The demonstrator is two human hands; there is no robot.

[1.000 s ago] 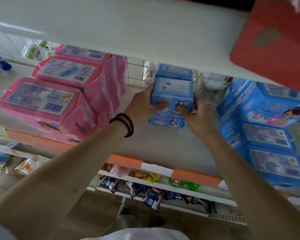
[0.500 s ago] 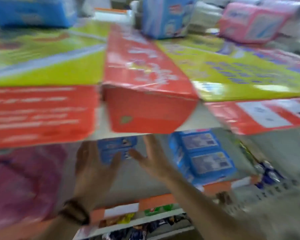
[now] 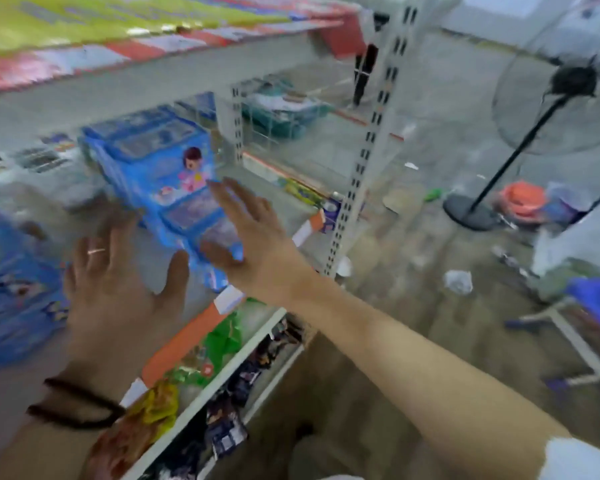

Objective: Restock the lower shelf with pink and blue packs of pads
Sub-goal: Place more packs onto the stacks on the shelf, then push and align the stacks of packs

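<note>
Both hands are out over the lower shelf and neither one holds anything. The left hand hangs flat with its fingers spread wide, a thin ring on one of them and dark bands round the wrist. The right hand reaches in from the right with fingers straight and fanned — its palm sits right at the near corner of the stack of blue packs, though the blur makes it impossible to say whether skin meets wrapper.

That blue stack stands on the shelf board just left of the slotted upright, with a cartoon girl printed on its front. More blue packs sit at the far left, close to the shelf's front edge. Between the two blue groups lies an open strip of bare grey board, and the left hand hovers over it. The orange price strip marks the front edge, running diagonally under both wrists.

Overhead, the upper shelf closes in low — room above the stack is tight. Below, snack bags crowd the next tier down. To the right past the upright the floor opens out, with a standing fan well apart.
</note>
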